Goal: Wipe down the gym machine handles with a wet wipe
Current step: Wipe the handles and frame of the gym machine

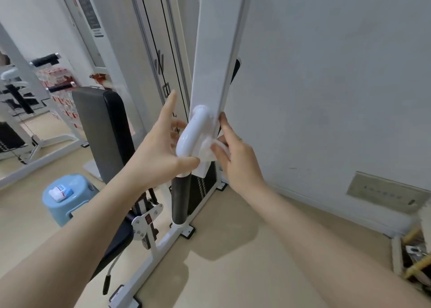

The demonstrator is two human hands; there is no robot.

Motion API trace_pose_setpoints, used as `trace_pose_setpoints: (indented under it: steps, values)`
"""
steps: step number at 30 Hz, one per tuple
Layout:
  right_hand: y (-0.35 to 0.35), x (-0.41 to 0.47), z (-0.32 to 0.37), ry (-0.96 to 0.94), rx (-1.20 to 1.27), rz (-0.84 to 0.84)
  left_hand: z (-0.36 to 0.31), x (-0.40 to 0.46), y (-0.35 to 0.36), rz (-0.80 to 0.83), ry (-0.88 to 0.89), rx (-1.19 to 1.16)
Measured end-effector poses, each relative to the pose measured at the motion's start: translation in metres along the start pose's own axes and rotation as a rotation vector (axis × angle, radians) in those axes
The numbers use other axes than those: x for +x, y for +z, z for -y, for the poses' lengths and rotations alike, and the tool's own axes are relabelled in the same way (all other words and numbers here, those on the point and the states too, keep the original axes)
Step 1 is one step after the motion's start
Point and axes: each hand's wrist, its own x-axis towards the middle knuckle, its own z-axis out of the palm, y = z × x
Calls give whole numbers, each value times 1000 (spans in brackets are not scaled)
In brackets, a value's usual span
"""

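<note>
At the far left a pale blue stool (pixel 70 197) stands on the floor with a small packet (pixel 61 192) on its top, well apart from the work. Next comes the dark padded seat back (pixel 102 133) of the machine. The left hand (pixel 161 151) reaches in beside it, fingers spread and mostly straight, thumb pressed against the lower bend of the white curved bar (pixel 190 135); it steadies the bar and grips nothing closed. That bar hooks out from the white upright arm (pixel 217 58) and turns down into the black handle grip (pixel 180 200), whose long axis runs nearly vertical, directly below both hands. The wet wipe (pixel 206 150) is bunched against the right side of the bend, a corner hanging down. The right hand (pixel 235 154) pinches it, fingers curled around the cloth, forefinger up along the arm's edge. The grip lies below and between the hands, so the wipe-holding right hand looks best placed to slide down its length.
</note>
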Motion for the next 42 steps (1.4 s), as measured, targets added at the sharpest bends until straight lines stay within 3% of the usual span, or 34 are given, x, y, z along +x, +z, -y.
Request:
trace_pose_setpoints:
  steps: [3, 6, 8, 11, 13, 15, 17, 19, 20, 23, 25, 28, 31, 33, 35, 38, 39, 42]
  values:
    - [12, -2, -8, 24, 83, -72, -16, 14, -3, -96, 187, 226]
    - [15, -3, -18, -75, 47, -227, -38, 29, 4, -204, 387, 618]
    - [12, -5, -26, -137, 2, -279, -48, 35, 17, -315, 425, 860]
    - [1, -4, -32, -105, 43, -165, -57, 36, 38, -515, 532, 1193]
    - [-2, -3, -36, -132, 83, -98, -56, 41, 49, -498, 565, 1377]
    - [-6, 0, -43, -272, 36, -81, -52, 48, 54, -481, 506, 1517]
    - [-15, 10, -58, -322, 19, 58, -49, 53, 54, -501, 428, 1598]
    - [-26, 22, -78, -260, 3, 212, -49, 53, 49, -479, 390, 1628]
    - [-30, 28, -89, -178, 36, 210, -49, 52, 46, -467, 390, 1638]
    - [-31, 48, -108, 237, 272, 100, -46, 52, 42, -473, 393, 1677]
    - [-26, 67, -111, 335, 340, 12, -44, 53, 41, -480, 393, 1707]
    - [-21, 80, -95, 75, 306, -15, -46, 55, 38, -471, 398, 1710]
    - [0, 67, -91, -378, 125, 322, -46, 54, 38, -478, 385, 1738]
    - [16, 61, -107, -612, -21, 389, -45, 53, 38, -477, 375, 1764]
    - [20, 78, -125, -630, -106, 293, -45, 54, 37, -477, 371, 1768]
    - [13, 103, -129, -320, -143, 249, -46, 55, 38, -482, 364, 1756]
    - [14, 104, -124, -346, -150, 271, -47, 55, 39, -488, 361, 1751]
    - [14, 85, -106, -672, -104, 416, -49, 55, 40, -484, 355, 1720]
